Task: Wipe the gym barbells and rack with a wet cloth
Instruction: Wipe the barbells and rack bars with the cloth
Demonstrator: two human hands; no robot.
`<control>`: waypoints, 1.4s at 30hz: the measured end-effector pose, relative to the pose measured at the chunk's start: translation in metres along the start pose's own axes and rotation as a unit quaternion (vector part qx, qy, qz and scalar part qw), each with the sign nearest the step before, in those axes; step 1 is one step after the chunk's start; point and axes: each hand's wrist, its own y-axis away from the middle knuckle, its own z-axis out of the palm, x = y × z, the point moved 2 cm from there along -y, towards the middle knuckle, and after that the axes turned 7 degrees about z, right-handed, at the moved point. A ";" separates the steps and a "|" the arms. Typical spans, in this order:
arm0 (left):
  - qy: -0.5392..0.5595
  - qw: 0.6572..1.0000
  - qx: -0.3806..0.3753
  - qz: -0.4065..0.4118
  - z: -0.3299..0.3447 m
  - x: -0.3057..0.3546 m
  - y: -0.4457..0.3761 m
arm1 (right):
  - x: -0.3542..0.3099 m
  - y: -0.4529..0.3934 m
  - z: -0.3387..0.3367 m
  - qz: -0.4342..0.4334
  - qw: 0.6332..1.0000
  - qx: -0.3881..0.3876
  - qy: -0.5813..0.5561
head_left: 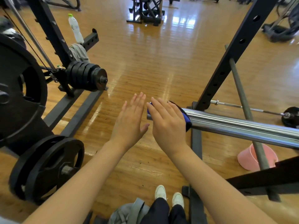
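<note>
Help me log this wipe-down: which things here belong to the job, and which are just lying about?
Job: blue cloth under the right hand; chrome barbell sleeve; rack upright; pink bucket, probably.
Lying about: plastic bottle; grey garment. The left hand is empty.

Barbell sleeve [242, 125] right of the hands: polished chrome metal, mirror-glossy, smooth. Cloth [186, 118] under right hand [168, 125]: blue fabric, matt. Weight plates [47, 167] left of the hands: black, matt. Floor [145, 65]: varnished wood planks, glossy. Bucket [252, 157]: pink plastic.
</note>
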 end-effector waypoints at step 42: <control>0.063 0.985 -0.118 0.105 -0.016 0.031 -0.052 | 0.046 0.034 -0.036 0.156 0.986 0.040 0.047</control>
